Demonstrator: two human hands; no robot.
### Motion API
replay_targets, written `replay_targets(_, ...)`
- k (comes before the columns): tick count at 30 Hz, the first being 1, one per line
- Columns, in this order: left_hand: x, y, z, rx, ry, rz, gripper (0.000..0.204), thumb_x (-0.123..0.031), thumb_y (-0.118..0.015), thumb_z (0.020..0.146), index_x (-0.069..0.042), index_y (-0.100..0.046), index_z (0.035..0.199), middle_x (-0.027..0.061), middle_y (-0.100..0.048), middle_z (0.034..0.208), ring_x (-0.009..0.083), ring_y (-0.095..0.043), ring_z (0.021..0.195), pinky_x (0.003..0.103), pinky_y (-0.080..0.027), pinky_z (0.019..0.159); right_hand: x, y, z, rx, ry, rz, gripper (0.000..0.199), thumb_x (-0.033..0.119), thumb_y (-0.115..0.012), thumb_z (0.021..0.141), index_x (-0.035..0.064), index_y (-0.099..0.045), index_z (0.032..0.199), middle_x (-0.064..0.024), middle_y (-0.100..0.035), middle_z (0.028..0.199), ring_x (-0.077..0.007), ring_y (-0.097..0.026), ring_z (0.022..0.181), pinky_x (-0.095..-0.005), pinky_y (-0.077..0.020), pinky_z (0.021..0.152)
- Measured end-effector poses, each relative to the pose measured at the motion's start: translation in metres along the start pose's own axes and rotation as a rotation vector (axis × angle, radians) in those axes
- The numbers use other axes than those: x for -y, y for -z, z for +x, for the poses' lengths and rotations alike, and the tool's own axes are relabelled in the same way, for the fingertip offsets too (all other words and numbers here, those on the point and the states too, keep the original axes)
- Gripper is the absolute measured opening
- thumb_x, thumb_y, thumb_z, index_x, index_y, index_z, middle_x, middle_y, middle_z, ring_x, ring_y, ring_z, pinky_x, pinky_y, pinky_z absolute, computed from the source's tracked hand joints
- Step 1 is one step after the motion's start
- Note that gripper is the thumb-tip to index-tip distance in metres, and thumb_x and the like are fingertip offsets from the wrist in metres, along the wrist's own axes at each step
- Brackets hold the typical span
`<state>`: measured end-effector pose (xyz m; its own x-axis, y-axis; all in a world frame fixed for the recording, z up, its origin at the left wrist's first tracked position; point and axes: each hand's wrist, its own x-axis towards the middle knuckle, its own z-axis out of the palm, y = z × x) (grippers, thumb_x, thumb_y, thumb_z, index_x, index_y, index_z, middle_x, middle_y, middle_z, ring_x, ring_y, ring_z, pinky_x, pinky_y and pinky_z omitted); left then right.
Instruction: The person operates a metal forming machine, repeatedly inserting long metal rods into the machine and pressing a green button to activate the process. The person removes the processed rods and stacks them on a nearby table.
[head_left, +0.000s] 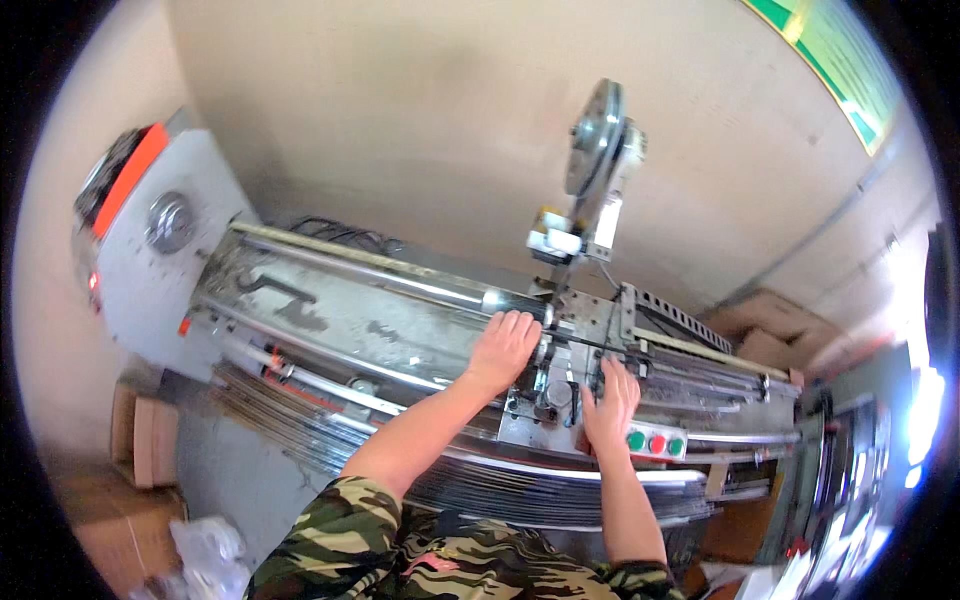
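Note:
A long bench machine stretches across the view, with a metal carriage (560, 395) to the right of its middle. My left hand (505, 350) is closed over a dark cylinder (520, 301) at the end of a shiny metal shaft (400, 280); its fingertips curl over the top. To the right, my right hand (613, 402) rests at the carriage's edge, fingers stretched forward and thumb apart. A thin dark rod (590, 342) runs just past its fingertips. Any contact with that rod is too blurred to make out.
A control box (657, 442) with green and red buttons sits right of my right hand. Behind the carriage rises an arm with a wheel (596, 135). Many thin rods (530, 490) lie along the front. The grey machine head (175, 250) and cardboard boxes (150, 440) stand left.

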<state>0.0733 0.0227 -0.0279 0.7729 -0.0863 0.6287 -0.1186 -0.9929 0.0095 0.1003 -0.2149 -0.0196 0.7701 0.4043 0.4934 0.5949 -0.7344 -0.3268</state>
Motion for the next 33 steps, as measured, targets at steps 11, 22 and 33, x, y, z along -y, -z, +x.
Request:
replay_targets(11,-0.076,-0.019,0.007,0.072,0.222,0.2,0.029,-0.014,-0.053,0.086,-0.008,-0.058,0.113,0.0091,-0.055,0.113,0.0271,-0.052,0.11,0.041,-0.042,0.099,-0.138,0.065,-0.112,0.107,0.209,0.295,0.051,0.012,-0.08,0.072,0.0012,-0.06,0.119,-0.0216,-0.058,0.129,-0.0405,-0.052,0.122,-0.0544,-0.0358,0.105)
replay_targets(22,-0.14,-0.016,0.024,0.116,0.301,0.336,0.038,-0.01,-0.057,0.083,-0.007,-0.057,0.121,0.0113,-0.054,0.125,0.0296,-0.049,0.12,0.042,-0.038,0.107,-0.25,0.104,-0.146,0.241,0.43,0.399,0.049,0.015,-0.08,0.073,0.0035,-0.062,0.117,-0.0195,-0.057,0.132,-0.0373,-0.053,0.122,-0.0519,-0.0339,0.109)
replay_targets(33,-0.165,-0.021,0.028,0.097,0.271,0.581,0.036,-0.012,-0.062,0.082,-0.009,-0.058,0.118,0.0086,-0.055,0.119,0.0272,-0.051,0.117,0.044,-0.037,0.108,-0.288,0.102,-0.135,0.399,0.58,0.364,0.061,0.025,-0.079,0.075,0.0096,-0.056,0.129,-0.0181,-0.054,0.137,-0.035,-0.045,0.134,-0.052,-0.0323,0.112)
